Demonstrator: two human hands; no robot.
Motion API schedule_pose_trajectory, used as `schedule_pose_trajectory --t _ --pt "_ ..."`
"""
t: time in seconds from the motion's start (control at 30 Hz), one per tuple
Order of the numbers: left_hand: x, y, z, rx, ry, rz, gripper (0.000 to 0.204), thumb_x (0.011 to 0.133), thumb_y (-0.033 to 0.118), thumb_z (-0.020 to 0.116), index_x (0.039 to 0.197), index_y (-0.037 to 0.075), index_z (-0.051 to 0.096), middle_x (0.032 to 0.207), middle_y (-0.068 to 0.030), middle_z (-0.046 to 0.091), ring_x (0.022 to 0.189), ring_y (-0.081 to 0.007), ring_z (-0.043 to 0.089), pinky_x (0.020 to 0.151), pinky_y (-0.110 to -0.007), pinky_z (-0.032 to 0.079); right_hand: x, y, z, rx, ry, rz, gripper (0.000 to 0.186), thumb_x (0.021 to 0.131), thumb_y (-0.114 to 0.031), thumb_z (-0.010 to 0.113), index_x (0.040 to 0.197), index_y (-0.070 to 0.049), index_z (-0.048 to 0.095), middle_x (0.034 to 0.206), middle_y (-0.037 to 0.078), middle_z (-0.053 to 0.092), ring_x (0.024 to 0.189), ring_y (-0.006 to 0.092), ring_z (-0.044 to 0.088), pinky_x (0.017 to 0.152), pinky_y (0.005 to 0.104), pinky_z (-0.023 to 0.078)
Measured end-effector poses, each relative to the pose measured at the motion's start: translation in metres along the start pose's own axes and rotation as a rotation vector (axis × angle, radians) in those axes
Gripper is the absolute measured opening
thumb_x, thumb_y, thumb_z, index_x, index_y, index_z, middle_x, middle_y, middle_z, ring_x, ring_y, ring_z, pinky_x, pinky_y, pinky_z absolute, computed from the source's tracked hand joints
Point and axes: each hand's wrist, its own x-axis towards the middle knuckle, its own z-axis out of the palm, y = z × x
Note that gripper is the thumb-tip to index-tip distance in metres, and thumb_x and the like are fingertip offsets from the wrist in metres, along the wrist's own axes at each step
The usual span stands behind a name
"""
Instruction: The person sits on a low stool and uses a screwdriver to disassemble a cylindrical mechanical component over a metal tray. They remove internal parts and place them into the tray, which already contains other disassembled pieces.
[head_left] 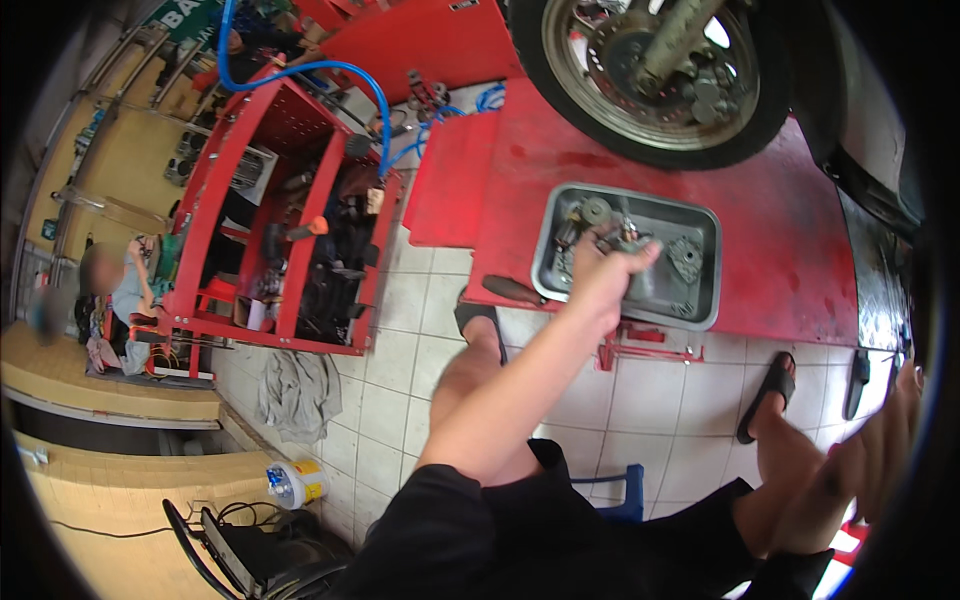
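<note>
My left hand [603,272] reaches into a grey metal tray [708,300] with its fingers closed around a small metal part [632,242], partly hidden by the hand. Around it in the tray lie a round metal part [596,210], a grey casting with holes [684,258] and several smaller pieces. Far to the right, at the dim rim of the picture, is my right hand [888,455]. It is somewhat blurred, its fingers look stretched out, and I see nothing in it.
The tray rests on a red platform [800,245] below a motorcycle wheel [735,140]. A dark-handled tool [512,290] lies by the tray's left corner. Leftward stands a red tool rack [308,255] with a blue hose [382,100]. A grey cloth [300,395] lies on the tiles.
</note>
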Motion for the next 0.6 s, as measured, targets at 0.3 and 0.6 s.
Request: schedule_pose_trajectory --t 0.3,0.6 --pt "-0.024 -0.007 0.012 0.692 -0.239 0.642 0.085 0.064 0.001 0.088 0.135 0.004 0.04 0.109 -0.0165 0.065 0.103 -0.0254 0.065 0.092 -0.036 0.052 -0.031 0.062 -0.093 -1.355 0.579 0.769 0.043 0.101 -0.034 0.057 0.093 0.007 0.064 0.075 0.006 0.06 0.074 0.01 0.051 0.066 0.0329 0.045" --pt "-0.04 -0.018 0.024 0.893 -0.466 0.707 0.096 0.069 -0.008 0.069 0.151 0.008 0.023 0.117 -0.0248 0.064 0.103 -0.0365 0.069 0.085 -0.038 0.055 -0.047 0.065 -0.119 -1.873 0.038 0.467 0.046 0.08 -0.044 0.077 0.08 0.0 0.061 0.061 0.017 0.058 0.056 0.0369 0.061 0.052 0.0432 0.046"
